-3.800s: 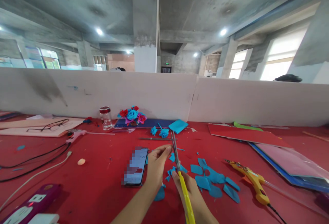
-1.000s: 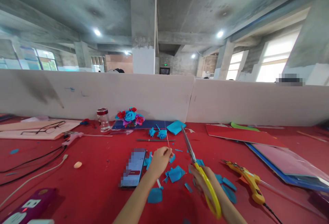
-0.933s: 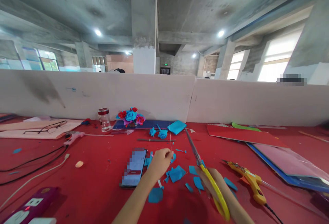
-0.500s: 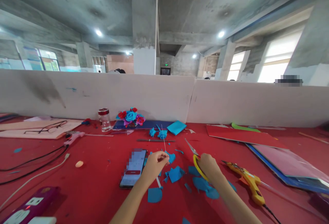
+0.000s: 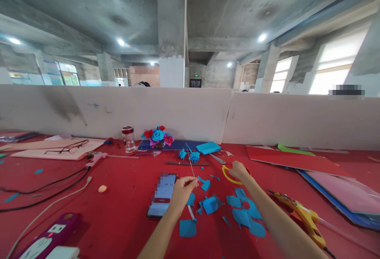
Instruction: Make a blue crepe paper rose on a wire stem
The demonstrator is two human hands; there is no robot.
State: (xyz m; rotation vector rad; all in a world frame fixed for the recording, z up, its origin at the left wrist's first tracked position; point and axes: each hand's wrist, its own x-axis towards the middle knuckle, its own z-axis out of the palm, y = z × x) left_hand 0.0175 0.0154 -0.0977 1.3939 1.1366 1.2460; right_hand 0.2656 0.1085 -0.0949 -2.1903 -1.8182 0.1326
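My left hand (image 5: 186,187) pinches the lower end of a thin pale wire (image 5: 190,160), which points up and away over the table. Beside its fingertips lies a scrap of blue crepe paper (image 5: 204,183). My right hand (image 5: 240,170) has its fingers around the yellow handle of a pair of scissors (image 5: 228,175), low over the table; its fingers are partly hidden. The scissors' blades point away to the left, near a folded blue paper (image 5: 208,147). Several blue paper petals (image 5: 242,216) lie in front of my right forearm. Two small blue paper flowers (image 5: 194,156) rest beyond the wire.
A phone (image 5: 162,195) lies left of my left hand. To the right is a yellow glue gun (image 5: 305,215) with its cord. A glass jar (image 5: 128,140) and a paper-flower arrangement (image 5: 158,135) stand by the white partition (image 5: 178,108). A purple power strip (image 5: 50,235) sits front left.
My right hand has moved farther away across the table with the scissors, uncovering more blue petals. My left hand keeps its pinch on the wire. The view has shifted slightly left.
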